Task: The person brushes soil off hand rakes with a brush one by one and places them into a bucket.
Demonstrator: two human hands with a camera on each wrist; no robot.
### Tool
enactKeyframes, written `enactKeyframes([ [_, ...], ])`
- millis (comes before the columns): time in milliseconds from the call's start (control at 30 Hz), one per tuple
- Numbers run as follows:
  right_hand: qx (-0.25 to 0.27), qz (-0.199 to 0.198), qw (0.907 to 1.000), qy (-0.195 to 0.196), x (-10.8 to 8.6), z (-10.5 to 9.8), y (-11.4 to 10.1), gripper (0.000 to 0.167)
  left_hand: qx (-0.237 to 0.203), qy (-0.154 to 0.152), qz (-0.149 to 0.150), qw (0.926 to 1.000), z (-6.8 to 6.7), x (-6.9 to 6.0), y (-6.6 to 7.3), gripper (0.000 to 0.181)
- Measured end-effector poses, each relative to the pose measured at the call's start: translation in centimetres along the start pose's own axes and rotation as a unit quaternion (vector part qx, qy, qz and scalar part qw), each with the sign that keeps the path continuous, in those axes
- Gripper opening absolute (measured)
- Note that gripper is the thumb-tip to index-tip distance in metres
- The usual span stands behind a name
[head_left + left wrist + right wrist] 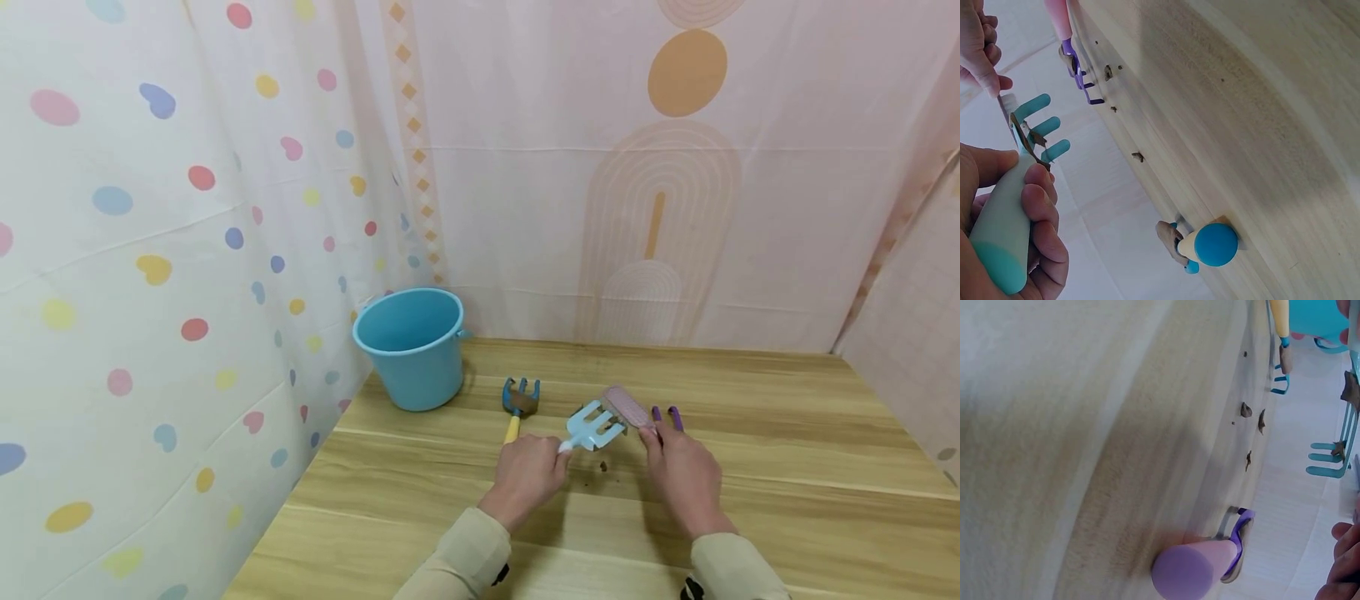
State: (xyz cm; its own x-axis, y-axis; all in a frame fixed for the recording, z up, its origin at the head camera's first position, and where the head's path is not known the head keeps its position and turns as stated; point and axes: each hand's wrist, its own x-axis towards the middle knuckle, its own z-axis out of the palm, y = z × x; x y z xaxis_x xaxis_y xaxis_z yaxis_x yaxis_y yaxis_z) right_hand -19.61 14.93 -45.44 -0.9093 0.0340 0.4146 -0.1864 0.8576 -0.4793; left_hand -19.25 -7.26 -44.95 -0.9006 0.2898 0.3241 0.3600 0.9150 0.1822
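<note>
My left hand [528, 477] grips the pale handle of a light-blue toy hand rake [592, 427], lifted off the table with its tines pointing right. Brown dry flakes cling to the tines, as the left wrist view shows on the rake [1044, 125]. A pink brush [626, 406] is pinched by my right hand [684, 477]; its head lies against or very near the tines, and the bristles are mostly hidden. Below the tools, brown crumbs [603, 467] lie scattered on the wood.
A blue bucket [418, 375] stands at the table's back left. Beside my left hand lies a blue rake with a yellow handle [512, 429], a brown piece on it. A purple rake [677, 417] with a pink handle [1204, 562] lies by my right hand. Curtains hang behind.
</note>
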Motion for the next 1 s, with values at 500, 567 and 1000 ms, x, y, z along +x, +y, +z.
enactKeyframes([
  [500,0.017,-0.027,0.9992,0.022,0.2,-0.3,-1.1,0.030,-0.001,-0.018,-0.019,0.9997,-0.1,0.2,-0.2,0.038],
  [567,0.021,-0.034,0.9991,0.016,0.2,-0.4,-1.3,0.030,-0.002,-0.019,-0.018,0.9997,-0.1,0.2,-0.2,0.038],
  [1000,-0.010,-0.146,0.9892,0.004,-1.1,0.7,-1.6,0.019,-0.001,-0.028,-0.035,0.9990,-0.7,0.8,-0.2,0.039],
])
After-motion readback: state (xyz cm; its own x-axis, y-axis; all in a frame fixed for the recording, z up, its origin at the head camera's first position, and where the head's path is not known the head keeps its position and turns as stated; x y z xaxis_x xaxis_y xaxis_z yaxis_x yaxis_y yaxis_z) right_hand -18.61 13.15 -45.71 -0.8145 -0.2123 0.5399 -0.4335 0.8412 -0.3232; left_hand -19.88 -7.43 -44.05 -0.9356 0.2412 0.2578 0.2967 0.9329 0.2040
